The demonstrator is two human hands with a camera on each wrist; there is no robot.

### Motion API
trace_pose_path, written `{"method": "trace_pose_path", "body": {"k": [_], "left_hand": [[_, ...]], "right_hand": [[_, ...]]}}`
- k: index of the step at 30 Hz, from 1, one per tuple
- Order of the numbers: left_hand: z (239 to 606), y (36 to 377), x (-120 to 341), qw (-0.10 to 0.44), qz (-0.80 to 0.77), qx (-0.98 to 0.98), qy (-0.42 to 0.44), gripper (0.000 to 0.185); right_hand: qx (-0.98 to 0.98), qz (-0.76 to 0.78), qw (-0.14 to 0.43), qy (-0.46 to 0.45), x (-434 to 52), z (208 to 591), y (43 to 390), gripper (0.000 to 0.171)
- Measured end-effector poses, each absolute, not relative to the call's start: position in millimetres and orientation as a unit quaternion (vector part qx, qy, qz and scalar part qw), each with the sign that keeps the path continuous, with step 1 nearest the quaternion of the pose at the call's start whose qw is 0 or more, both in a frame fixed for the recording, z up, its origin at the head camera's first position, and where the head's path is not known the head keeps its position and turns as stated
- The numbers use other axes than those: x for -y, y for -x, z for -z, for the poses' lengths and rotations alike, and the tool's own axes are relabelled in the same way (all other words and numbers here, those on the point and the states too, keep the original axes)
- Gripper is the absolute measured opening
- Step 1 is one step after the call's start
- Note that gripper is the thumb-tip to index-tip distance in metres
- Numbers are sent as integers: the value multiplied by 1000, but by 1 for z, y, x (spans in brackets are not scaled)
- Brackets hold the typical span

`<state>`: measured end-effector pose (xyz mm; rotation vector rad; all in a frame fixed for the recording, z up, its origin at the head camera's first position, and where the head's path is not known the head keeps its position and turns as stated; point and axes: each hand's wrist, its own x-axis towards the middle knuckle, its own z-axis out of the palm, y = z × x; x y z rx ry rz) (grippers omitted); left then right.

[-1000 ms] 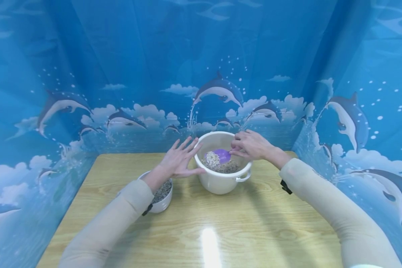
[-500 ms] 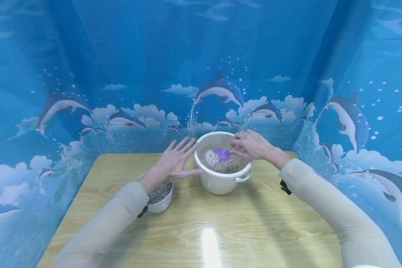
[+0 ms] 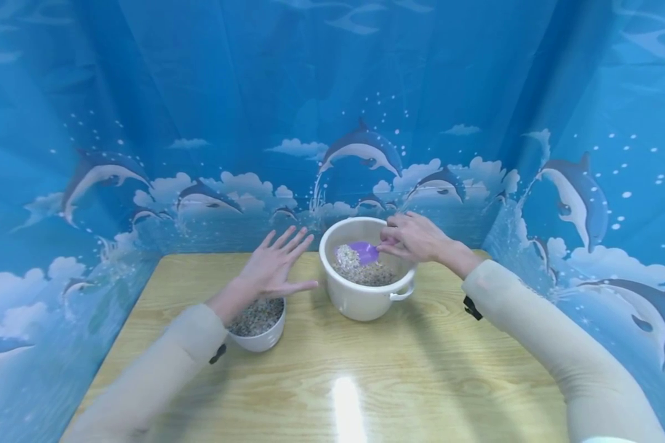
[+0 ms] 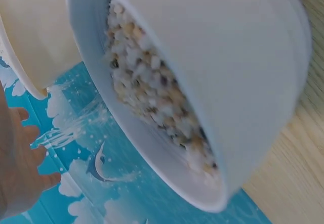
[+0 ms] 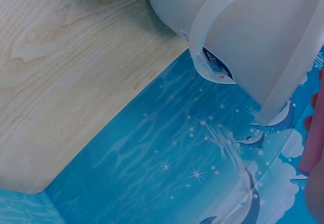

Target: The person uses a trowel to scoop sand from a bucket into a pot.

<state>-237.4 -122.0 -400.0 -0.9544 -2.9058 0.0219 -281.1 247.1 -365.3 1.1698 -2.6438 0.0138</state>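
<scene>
My right hand grips the handle end of a small purple scoop at the far right rim of a white bucket. Pale gravel lies on the scoop's blade, inside the bucket above more gravel. Spread and straight-fingered, my left hand holds nothing, beyond a white bowl and left of the bucket. Multicoloured pebbles fill much of that bowl, as the left wrist view shows; my forearm hides part of it from above. In the right wrist view the right hand shows only at the edge.
Both containers stand on a wood-grain table, the bowl nearer and to the left. A side handle juts from the bucket's near right. Blue dolphin-print curtains enclose the table's back and sides.
My left hand has drawn left, away from the bucket's rim, uncovering more of the bowl. The right hand and scoop have shifted very slightly left.
</scene>
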Motion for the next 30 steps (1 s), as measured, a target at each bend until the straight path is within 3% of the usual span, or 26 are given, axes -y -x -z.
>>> {"method": "trace_pose_path", "body": {"k": [30], "left_hand": [[422, 197, 206, 55, 41, 951, 302, 101]], "right_hand": [[887, -29, 158, -432, -221, 347, 265, 25]]}}
